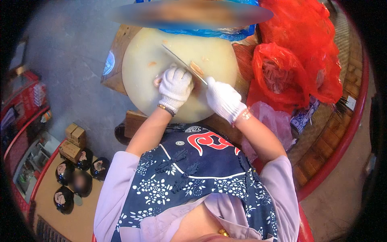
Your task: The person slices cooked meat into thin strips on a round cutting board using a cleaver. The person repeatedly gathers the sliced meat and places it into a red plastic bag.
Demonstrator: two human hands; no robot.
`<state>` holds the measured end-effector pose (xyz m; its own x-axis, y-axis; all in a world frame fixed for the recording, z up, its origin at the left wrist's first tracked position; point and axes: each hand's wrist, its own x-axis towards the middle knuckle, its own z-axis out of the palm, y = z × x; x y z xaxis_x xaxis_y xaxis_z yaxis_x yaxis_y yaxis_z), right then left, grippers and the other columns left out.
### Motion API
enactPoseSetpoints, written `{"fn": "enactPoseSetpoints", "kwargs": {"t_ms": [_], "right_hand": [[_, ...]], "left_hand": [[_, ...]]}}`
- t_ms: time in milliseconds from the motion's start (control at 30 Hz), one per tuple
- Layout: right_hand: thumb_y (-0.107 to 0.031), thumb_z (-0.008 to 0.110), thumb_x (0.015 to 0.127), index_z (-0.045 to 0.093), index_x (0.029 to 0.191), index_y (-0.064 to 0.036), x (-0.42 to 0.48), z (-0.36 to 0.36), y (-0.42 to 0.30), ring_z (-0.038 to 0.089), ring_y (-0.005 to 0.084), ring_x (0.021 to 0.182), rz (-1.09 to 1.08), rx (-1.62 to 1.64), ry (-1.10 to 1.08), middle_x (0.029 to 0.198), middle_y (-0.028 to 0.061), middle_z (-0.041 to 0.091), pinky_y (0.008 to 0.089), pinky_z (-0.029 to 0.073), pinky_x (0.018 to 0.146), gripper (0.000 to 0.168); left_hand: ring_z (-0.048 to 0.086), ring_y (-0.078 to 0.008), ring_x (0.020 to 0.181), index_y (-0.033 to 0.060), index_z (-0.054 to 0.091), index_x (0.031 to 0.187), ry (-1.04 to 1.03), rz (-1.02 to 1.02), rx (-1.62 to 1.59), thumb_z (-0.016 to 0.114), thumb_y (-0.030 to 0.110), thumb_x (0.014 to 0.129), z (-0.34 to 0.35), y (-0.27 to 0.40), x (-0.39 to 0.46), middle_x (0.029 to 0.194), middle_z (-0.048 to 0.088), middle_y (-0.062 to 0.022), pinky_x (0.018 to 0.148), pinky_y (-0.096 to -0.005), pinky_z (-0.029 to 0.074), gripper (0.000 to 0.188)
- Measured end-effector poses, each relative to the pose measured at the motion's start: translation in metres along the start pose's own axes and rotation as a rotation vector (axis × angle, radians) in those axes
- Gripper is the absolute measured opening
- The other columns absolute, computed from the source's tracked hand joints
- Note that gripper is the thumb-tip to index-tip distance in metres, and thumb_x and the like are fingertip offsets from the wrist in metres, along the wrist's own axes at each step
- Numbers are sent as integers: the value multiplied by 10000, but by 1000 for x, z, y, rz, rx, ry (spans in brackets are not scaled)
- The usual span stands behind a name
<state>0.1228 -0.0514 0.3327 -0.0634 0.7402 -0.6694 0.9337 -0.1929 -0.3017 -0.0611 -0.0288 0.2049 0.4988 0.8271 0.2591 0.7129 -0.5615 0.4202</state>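
Observation:
A round, pale cutting board (142, 51) lies in front of me. My left hand (176, 84), in a white knit glove, has its fingers curled over a piece of meat (157, 81); only a pinkish end shows at its left side. In my right hand (225, 98), gloved alike, is the handle of a knife (178, 58). Its blade slants up and left across the board, edge-on to my view and close beside my left knuckles. A brownish slice (197, 68) lies along the blade's right side. Small scraps (151, 63) are scattered on the board.
Right of the board, an opened red plastic bag (279, 77) holds pinkish strips. A thin pinkish plastic bag (266, 121) lies below it. Blue plastic (239, 34) borders the board's far edge. At lower left are several black round jars (64, 199) and cardboard boxes (71, 149).

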Motion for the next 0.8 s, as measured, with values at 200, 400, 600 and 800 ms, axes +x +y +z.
{"fn": "enactPoseSetpoints", "kwargs": {"t_ms": [200,400,600,800], "right_hand": [[-151,536,990,599,1108,-38,3,28,3,741,487,830,61,-39,18,896,253,744,595,587,719,174],[-141,530,992,593,1137,-35,8,10,-2,747,479,879,49,29,45,943,270,744,590,591,738,190],[-96,516,974,573,1131,-7,-8,17,0,751,476,919,81,20,-90,950,288,743,581,590,778,189],[-200,565,993,566,1159,-39,28,23,-5,723,520,885,29,202,103,915,303,730,607,572,777,231]], "left_hand": [[624,-366,1113,117,713,987,47,32,44,788,244,722,-5,3,3,1081,668,-111,980,-513,502,303],[620,-371,1121,118,701,901,-20,8,-5,816,208,666,8,-4,-4,1104,672,-123,992,-528,503,276],[627,-374,1113,112,718,933,-5,-5,49,776,237,727,-13,7,3,1046,666,-110,982,-504,505,248],[635,-392,1145,85,736,1101,-35,-114,-114,800,215,781,-37,10,11,1188,674,-155,1000,-516,510,351]]}}
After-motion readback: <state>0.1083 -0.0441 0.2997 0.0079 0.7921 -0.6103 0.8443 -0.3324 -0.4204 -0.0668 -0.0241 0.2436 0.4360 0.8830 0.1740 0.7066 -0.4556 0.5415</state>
